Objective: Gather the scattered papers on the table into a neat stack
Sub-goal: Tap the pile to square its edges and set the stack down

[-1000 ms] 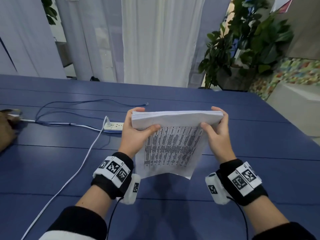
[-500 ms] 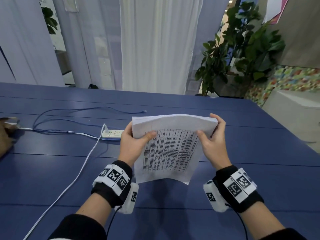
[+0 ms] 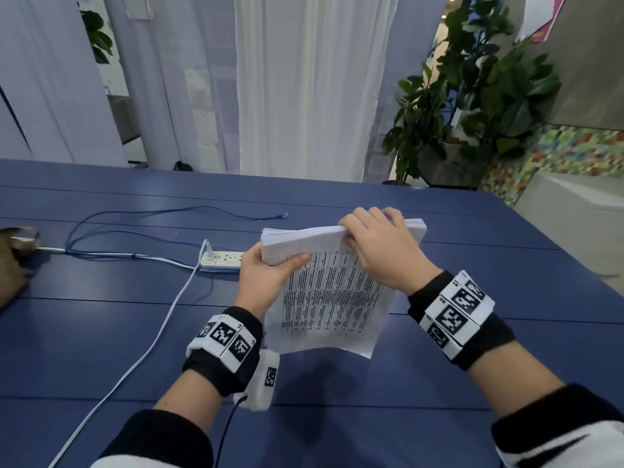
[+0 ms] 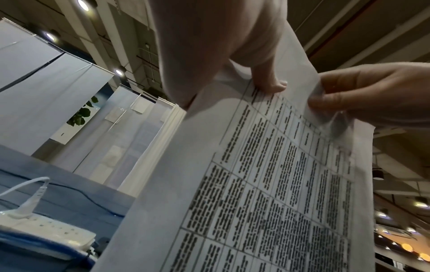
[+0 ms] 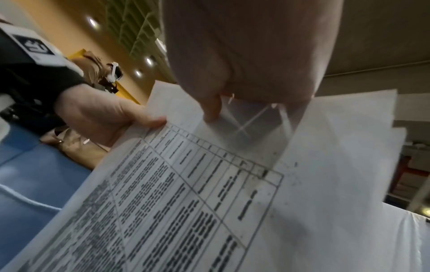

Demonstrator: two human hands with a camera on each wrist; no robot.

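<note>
At far left a brown paper bag (image 3: 13, 261) lies on the dark blue plank table (image 3: 101, 332), then a white power strip (image 3: 221, 259) with thin cables. The thick stack of white printed papers (image 3: 332, 292) is held upright above the table. Its left edge is pinched by the left hand (image 3: 266, 282), thumb in front; its top edge is clasped by the right hand (image 3: 381, 251), fingers curled over. The smooth, limp sheets (slightly fanned) could slip out and scatter if either grip loosens.
</note>
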